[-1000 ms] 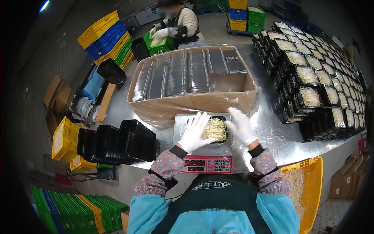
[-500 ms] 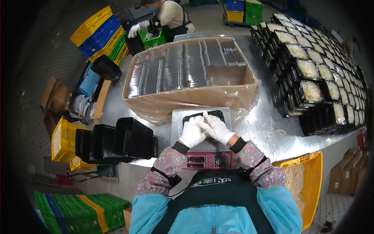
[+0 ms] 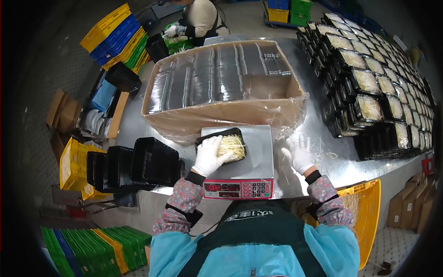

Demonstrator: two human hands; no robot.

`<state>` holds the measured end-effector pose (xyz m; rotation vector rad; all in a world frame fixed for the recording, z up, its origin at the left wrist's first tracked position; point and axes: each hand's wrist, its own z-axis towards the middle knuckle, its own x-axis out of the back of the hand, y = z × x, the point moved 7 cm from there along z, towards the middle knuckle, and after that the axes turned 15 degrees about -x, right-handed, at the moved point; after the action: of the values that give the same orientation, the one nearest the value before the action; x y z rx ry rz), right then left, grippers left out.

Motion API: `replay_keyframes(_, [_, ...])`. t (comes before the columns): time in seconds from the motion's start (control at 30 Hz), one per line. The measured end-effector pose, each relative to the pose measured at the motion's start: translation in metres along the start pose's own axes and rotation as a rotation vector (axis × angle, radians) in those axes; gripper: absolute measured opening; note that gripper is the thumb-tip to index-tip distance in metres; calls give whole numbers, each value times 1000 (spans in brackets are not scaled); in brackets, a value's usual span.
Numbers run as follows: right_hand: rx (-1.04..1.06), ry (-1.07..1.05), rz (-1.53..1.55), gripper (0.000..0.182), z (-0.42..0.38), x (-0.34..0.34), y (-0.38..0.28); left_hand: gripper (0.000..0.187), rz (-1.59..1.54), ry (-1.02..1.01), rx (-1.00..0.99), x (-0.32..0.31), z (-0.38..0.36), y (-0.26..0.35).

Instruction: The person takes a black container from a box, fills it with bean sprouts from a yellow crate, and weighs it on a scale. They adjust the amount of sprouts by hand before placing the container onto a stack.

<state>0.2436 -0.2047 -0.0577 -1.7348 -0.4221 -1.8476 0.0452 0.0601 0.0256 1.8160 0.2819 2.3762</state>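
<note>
A black tray of pale sprouts (image 3: 233, 147) rests tilted on the plate of a red and silver scale (image 3: 258, 159). My left hand (image 3: 210, 156), in a white glove, lies over the tray's left side, with thumb and fingers around its edge and on the sprouts. To the right of the scale my right hand (image 3: 300, 154), also gloved, is spread over the metal table (image 3: 323, 171), near loose sprout strands, with nothing in it. The scale's display is lit red.
An open carton (image 3: 221, 114) of clear lids stands behind the scale. Filled trays (image 3: 369, 81) are stacked at the right, empty black trays (image 3: 157, 161) at the left. A yellow crate (image 3: 373, 217) is at the lower right. A co-worker (image 3: 200, 18) bends over a green crate.
My hands, together over the tray before, have parted. The right one moved right onto the table, and the left one moved left with the tray, whose sprouts now show. The co-worker's hands shifted.
</note>
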Motion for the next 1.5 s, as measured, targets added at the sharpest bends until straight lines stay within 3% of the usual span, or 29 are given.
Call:
replay_keyframes(0.07, [50, 139, 79, 48, 30, 64, -15, 75, -39, -1, -35, -8, 13, 17])
replay_keyframes(0.13, [149, 233, 630, 42, 64, 112, -38, 78, -75, 35, -67, -11, 28, 36])
replay_keyframes(0.2, [223, 383, 645, 35, 104, 135, -66, 82, -114, 153, -118, -3, 39, 51])
replay_keyframes(0.27, [174, 398, 590, 34, 152, 128, -83, 83, -119, 200, -115, 10, 41, 57])
replay_keyframes(0.33, [2, 277, 396, 40, 204, 93, -87, 83, -179, 359, -150, 27, 34, 55])
replay_keyframes(0.37, [-38, 74, 285, 39, 228, 63, -88, 80, -207, 439, -129, 32, 25, 47])
replay_keyframes(0.4, [-75, -127, 169, 37, 241, 36, -84, 66, -267, 498, -46, 50, 16, 44])
replay_keyframes(0.47, [-124, -272, 332, 28, 243, 22, -79, 48, -316, 662, 128, 51, -12, 13])
replay_keyframes(0.5, [-169, -204, 402, 20, 238, 33, -79, 36, -342, 726, 263, 53, -30, -4])
replay_keyframes(0.63, [-201, -163, 473, 18, 227, 43, -69, 32, -421, 836, 484, 30, -106, -55])
replay_keyframes(0.7, [-126, 42, 696, 19, 229, 73, -62, 32, -614, 919, 586, 27, -120, -61])
replay_keyframes(0.73, [-44, 34, 1016, 17, 242, 67, -55, 33, -764, 960, 650, 32, -120, -58])
replay_keyframes(0.77, [77, 74, 1044, 13, 233, 101, -63, 38, -821, 945, 652, 50, -108, -48])
replay_keyframes(0.8, [155, -54, 1326, 13, 218, 129, -76, 49, -991, 911, 609, 52, -99, -47])
replay_keyframes(0.83, [251, -143, 1409, 16, 191, 168, -95, 55, -1279, 858, 566, 55, -85, -43])
replay_keyframes(0.87, [347, -193, 1367, 17, 162, 201, -112, 60, -1563, 795, 510, 62, -69, -37])
replay_keyframes(0.9, [488, -207, 1208, 18, 136, 224, -126, 60, -1564, 800, 519, 77, -57, -35])
replay_keyframes(0.97, [879, -135, 966, 20, 85, 256, -154, 64, -1886, 561, 361, 89, -20, -13])
replay_keyframes(1.07, [949, -407, 938, 29, 53, 238, -157, 61, -1663, 479, 280, 83, -2, -20])
replay_keyframes(1.13, [767, -566, 1013, 40, 50, 225, -139, 60, -1357, 442, 258, 94, 10, -4])
replay_keyframes(1.17, [633, -591, 1121, 47, 50, 212, -128, 58, -1448, 544, 360, 90, 11, 0])
replay_keyframes(1.2, [496, -618, 1222, 54, 48, 195, -117, 56, -1371, 596, 340, 93, 13, 10])
replay_keyframes(1.33, [366, -605, 1323, 62, 34, 137, -86, 47, -1099, 617, 272, 57, 18, 18])
replay_keyframes(1.43, [74, -965, 1528, 60, 38, 72, -64, 35, -903, 632, 271, 31, 20, 12])
replay_keyframes(1.47, [79, -953, 1530, 60, 39, 54, -67, 33, -828, 621, 243, 23, 20, 9])
replay_keyframes(1.5, [7, -708, 1378, 55, 49, 38, -59, 33, -829, 623, 225, 19, 20, 7])
